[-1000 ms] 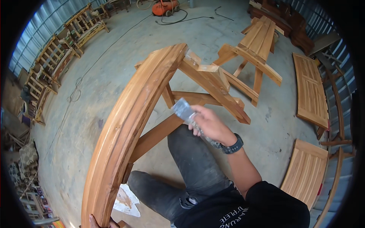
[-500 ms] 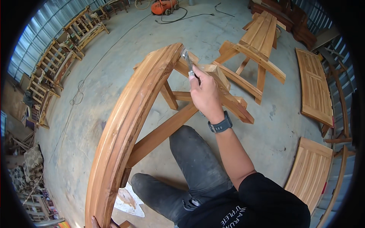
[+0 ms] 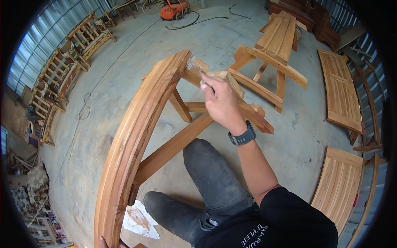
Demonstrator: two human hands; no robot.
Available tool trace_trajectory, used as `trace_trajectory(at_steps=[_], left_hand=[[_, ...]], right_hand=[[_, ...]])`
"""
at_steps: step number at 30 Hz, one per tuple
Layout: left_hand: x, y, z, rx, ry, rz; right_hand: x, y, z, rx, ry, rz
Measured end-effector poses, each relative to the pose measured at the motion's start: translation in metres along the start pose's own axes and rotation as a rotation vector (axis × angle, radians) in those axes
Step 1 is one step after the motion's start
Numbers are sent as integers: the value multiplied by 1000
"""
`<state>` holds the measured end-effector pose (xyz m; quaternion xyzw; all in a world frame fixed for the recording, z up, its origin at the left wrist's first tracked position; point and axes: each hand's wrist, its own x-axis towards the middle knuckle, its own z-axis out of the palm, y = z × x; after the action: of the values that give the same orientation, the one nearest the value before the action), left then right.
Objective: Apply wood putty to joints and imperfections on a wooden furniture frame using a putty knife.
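Note:
A slatted wooden table [image 3: 128, 132] with angled legs stretches in front of me from the lower left to the far middle. My right hand [image 3: 222, 99], with a dark watch on the wrist, is closed on a putty knife [image 3: 193, 64]. The blade is at the far end of the table, by its edge; the fingers hide most of the handle. At the near end of the table, my left hand [image 3: 103, 242] grips the edge, and only its fingertips show at the bottom of the view. Beside my knee a white sheet with brown smears [image 3: 139, 221] lies on the floor.
Another slatted table [image 3: 277, 39] stands at the far right. Wooden panels [image 3: 340, 91] lean along the right wall. Several wooden bench frames [image 3: 62, 66] line the left wall. An orange compressor [image 3: 173, 10] with a dark hose is at the back, and a thin cable crosses the floor.
My right hand has turned and lowered the putty knife slightly to the left at the table's far end. The view has shifted a little. My left hand keeps its place.

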<state>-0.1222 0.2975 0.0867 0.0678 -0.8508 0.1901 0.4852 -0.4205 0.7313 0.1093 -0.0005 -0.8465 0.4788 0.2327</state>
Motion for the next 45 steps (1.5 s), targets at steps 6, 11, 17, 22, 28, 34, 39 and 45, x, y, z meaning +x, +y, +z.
trace_trajectory(at_steps=[6,11,17,22,28,34,39,45], left_hand=[[7,8,-1,-42,39,11],[11,10,-2,-80,16,7],[14,12,4,-186,63,-6],[17,15,3,-89,20,-14],[0,-1,9,-111,17,-17],[-1,-4,10,-137,54,8],[1,-6,11,-102,79,46],[4,3,5,-10,20,32]], right_hand=[[12,12,15,-4,253,-180],[14,10,26,-33,226,-158],[12,16,36,-46,216,-234],[9,13,29,34,163,-253],[19,6,36,46,246,-72],[16,3,43,-93,279,-143],[13,-1,44,-127,236,-181],[6,-4,46,-166,216,-233]])
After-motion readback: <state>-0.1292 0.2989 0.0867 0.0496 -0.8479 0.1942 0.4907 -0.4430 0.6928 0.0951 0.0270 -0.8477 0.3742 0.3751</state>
